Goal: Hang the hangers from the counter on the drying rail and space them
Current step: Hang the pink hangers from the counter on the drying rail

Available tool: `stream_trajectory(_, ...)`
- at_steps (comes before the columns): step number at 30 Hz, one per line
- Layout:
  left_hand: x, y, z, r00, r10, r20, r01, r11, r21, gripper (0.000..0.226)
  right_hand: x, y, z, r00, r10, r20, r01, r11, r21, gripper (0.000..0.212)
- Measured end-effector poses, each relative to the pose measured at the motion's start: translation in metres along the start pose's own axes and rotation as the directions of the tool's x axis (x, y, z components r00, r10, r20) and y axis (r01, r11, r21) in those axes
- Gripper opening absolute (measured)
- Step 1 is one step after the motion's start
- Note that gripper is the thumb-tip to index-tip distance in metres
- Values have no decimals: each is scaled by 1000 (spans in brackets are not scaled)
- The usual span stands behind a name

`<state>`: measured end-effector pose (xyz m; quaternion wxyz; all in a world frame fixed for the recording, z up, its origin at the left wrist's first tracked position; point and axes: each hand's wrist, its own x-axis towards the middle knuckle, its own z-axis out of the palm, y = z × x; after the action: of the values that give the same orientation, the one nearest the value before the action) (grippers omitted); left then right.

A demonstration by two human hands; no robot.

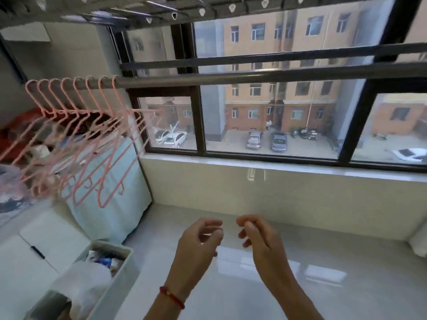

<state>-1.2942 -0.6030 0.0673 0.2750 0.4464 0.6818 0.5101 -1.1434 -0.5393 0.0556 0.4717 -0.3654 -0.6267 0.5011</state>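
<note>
We are looking across the bench, running wide and glossy under and beyond both hands, and we are not seeing a single hanger lying on it. Up above and well off to the left of the hands, the drying rail is stretching across the window, and the pink hangers are bunching at its left end, hooks sitting just beside one another, bodies blurred. So we are judging the hanging done and the spacing as the step in hand: we are wanting to reach up and left, take one hook at a time and slide it rightward along the bare rail, keeping the gaps even and the frames from tangling. Down low, the left hand is hanging loosely curled, grasping nothing, and the right hand is hovering just beside it, fingers relaxed and likewise free.
</note>
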Motion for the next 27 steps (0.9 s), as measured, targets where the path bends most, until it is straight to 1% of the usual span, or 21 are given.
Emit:
stream_trajectory(3,-19,30,69,995,96,22,-97,993,66,15,-16,3,-70,999,14,-49,-14,1000,5,21)
stream_trajectory(6,-43,62,158,983,141,116,-151,985,84,17,-38,12,-166,995,50,-92,-54,997,-51,14)
stream_trajectory(9,-71,95,258,953,182,244,-206,975,79,20,-67,19,-277,972,95,-216,-119,988,-99,14)
stream_trajectory(11,-92,122,322,915,210,344,-242,969,50,23,-89,17,-348,940,125,-319,-169,979,-114,13)
stream_trajectory(15,-129,169,443,809,262,527,-297,955,-18,24,-132,13,-471,859,143,-491,-237,962,-135,17)
stream_trajectory(17,-148,187,501,734,280,618,-325,945,-43,25,-158,14,-521,816,158,-556,-277,951,-137,18)
stream_trajectory(19,-168,205,556,652,297,698,-350,934,-70,25,-184,17,-569,755,171,-633,-320,939,-128,18)
stream_trajectory(22,-191,234,636,550,315,774,-346,929,-132,25,-214,17,-639,655,191,-731,-389,915,-109,16)
stream_trajectory(27,-202,267,769,444,331,833,-320,927,-198,28,-230,20,-748,557,222,-800,-485,869,-97,16)
